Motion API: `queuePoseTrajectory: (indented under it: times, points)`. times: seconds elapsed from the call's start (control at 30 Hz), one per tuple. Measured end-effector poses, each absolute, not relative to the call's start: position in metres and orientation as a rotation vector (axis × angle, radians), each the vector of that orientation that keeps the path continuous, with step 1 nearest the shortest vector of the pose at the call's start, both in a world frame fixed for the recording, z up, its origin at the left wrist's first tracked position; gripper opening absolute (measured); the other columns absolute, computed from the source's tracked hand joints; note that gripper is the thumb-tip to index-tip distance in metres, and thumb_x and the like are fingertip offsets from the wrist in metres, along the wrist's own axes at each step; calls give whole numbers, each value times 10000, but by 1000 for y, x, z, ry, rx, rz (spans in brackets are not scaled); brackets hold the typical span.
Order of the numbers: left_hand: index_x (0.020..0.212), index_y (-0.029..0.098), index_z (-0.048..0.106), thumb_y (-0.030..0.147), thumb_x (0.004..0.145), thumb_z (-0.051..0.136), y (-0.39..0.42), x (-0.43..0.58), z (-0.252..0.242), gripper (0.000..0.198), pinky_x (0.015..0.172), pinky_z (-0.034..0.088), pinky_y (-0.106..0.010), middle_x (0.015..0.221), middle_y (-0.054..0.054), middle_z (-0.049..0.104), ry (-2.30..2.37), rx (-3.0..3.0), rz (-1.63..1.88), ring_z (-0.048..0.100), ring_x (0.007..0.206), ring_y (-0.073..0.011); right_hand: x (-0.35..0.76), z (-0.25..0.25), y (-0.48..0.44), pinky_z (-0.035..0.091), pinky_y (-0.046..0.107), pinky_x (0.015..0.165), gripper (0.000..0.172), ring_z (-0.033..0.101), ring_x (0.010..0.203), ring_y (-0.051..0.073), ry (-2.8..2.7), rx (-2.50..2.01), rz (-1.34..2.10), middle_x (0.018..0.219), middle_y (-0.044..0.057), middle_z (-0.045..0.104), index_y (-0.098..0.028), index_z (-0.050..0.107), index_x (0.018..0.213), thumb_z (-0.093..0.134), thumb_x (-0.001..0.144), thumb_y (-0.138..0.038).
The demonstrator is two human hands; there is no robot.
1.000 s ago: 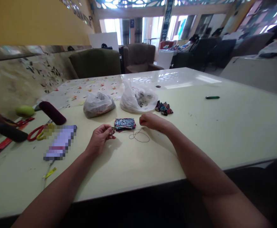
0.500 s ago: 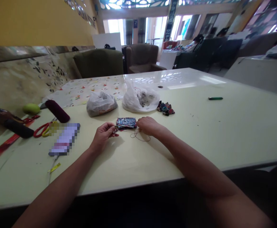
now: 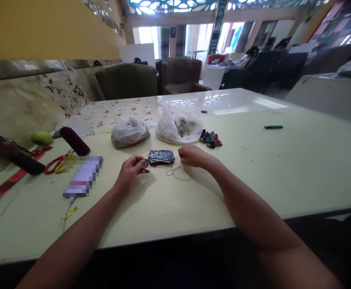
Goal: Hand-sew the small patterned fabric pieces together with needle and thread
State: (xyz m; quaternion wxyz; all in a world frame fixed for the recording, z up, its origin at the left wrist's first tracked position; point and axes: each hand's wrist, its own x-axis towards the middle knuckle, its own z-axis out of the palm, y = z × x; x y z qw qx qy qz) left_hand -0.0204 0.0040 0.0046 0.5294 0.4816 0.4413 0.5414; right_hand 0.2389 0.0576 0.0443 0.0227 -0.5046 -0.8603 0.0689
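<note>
My left hand [image 3: 131, 169] is closed in a pinch on a small piece at the left edge of a stack of patterned fabric squares [image 3: 161, 157] lying on the pale table [image 3: 284, 160]. My right hand [image 3: 193, 155] is curled shut just right of the stack; what it pinches is too small to name. A loop of brown thread [image 3: 178, 173] lies on the table between and below the hands. A small heap of folded patterned fabric pieces [image 3: 210, 138] sits behind my right hand.
Two plastic bags [image 3: 129, 131] [image 3: 180, 126] stand behind the stack. At left lie red-handled scissors [image 3: 54, 163], a blurred flat object [image 3: 83, 176], a maroon roll [image 3: 74, 141], a green fruit [image 3: 41, 137]. A green pen [image 3: 273, 127] lies far right. Armchairs stand beyond.
My right hand went in toward the fabric stack, then drew back a little to the right. My left hand has kept its pinch in place.
</note>
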Motion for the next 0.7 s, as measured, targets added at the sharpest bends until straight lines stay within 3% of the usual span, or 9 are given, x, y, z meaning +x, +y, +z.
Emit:
queuePoseTrajectory:
  times: [0.1, 0.3, 0.43, 0.57, 0.7]
  points:
    - [860, 151, 637, 358, 702, 807, 4, -21, 6, 310, 638, 551, -266, 710, 19, 633, 1045, 1143, 1285, 520, 547, -74, 248, 50, 61, 292, 274, 558, 101, 485, 629, 133, -2433, -1542, 286, 730, 55, 621, -156, 595, 709, 527, 745, -90]
    - [859, 146, 687, 355, 707, 813, -1, -18, 12, 289, 529, 400, -181, 743, -21, 638, 937, 1095, 1240, 498, 610, -80, 246, 55, 54, 403, 254, 605, 5, 552, 684, 117, -1774, -976, 1062, 796, 47, 659, -164, 539, 753, 541, 751, -169]
    - [779, 149, 670, 345, 727, 802, -17, -4, 15, 242, 498, 313, -187, 867, -56, 664, 836, 1083, 1075, 449, 584, -62, 216, 53, 31, 389, 244, 574, 61, 516, 639, 100, -1790, -822, 1153, 792, 35, 664, -158, 578, 765, 577, 760, -219]
    - [788, 151, 655, 336, 751, 777, -30, 10, 12, 225, 537, 330, -204, 744, -34, 621, 718, 1160, 848, 483, 603, -85, 191, 50, 9, 412, 256, 617, 77, 540, 691, 122, -1893, -827, 1037, 764, 25, 646, -166, 615, 737, 627, 739, -241]
    - [882, 141, 680, 376, 787, 742, -30, 9, 11, 261, 591, 370, -231, 807, -57, 642, 644, 1283, 716, 500, 645, -101, 201, 61, 11, 358, 237, 487, 137, 519, 568, 110, -1432, -777, 1428, 714, 5, 623, -208, 523, 739, 632, 735, -292]
